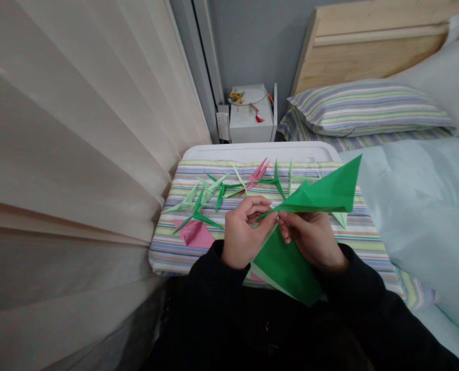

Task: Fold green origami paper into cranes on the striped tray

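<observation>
A large green paper, partly folded, is held up in front of me, its wide end pointing to the upper right. My left hand pinches its narrow end, and my right hand pinches it close beside, fingertips nearly touching. Below my hands hangs a broad green sheet with a pale edge; whether it joins the upper part is hidden by my fingers. Folded green and light green paper pieces lie beyond and left of my hands, with a pink folded piece among them. A pink paper lies left of my left hand.
A striped cloth covers the small table, whose white rim shows at the back. A pale curtain hangs at left. Behind stands a white cabinet with small items. The bed with a striped pillow is at right.
</observation>
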Motion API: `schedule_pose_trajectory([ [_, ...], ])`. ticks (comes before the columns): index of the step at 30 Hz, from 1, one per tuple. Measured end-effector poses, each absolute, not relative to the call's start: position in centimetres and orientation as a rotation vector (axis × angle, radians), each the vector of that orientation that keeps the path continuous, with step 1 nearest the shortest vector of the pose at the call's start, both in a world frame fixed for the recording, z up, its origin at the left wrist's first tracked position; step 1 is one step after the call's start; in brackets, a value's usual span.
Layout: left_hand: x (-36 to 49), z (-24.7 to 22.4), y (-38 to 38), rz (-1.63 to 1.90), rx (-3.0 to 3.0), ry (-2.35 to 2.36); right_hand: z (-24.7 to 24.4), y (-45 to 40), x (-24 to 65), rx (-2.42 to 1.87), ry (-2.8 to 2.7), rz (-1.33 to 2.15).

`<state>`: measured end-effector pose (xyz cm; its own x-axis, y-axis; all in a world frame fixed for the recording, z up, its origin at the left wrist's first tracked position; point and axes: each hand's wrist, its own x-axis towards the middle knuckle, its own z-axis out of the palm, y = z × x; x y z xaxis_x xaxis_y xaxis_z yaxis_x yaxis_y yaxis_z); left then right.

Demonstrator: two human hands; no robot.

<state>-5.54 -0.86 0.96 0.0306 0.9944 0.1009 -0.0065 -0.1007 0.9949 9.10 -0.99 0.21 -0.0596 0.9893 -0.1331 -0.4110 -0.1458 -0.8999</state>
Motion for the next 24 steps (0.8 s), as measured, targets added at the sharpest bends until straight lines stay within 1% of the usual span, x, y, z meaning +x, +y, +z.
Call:
schedule_pose_trajectory([
  [10,-5.34,0.90,-0.77,1.422,1.187,1.161,0.81,-0.49,9.11,-0.968,-0.701,1.330],
  [15,-5.55,1.50,-0.78,1.538,1.166,1.156,0.97,-0.38,9.45,-0.995,-0.653,1.326],
  [19,-5.50,1.64,-0.87,1.403,1.241,1.040,1.04,-0.44,9.59,-1.014,-0.654,1.361],
  [24,-5.32,1.51,-0.87,1.228,1.253,1.056,0.50,-0.65,9.47,-0.979,-0.766,1.391],
])
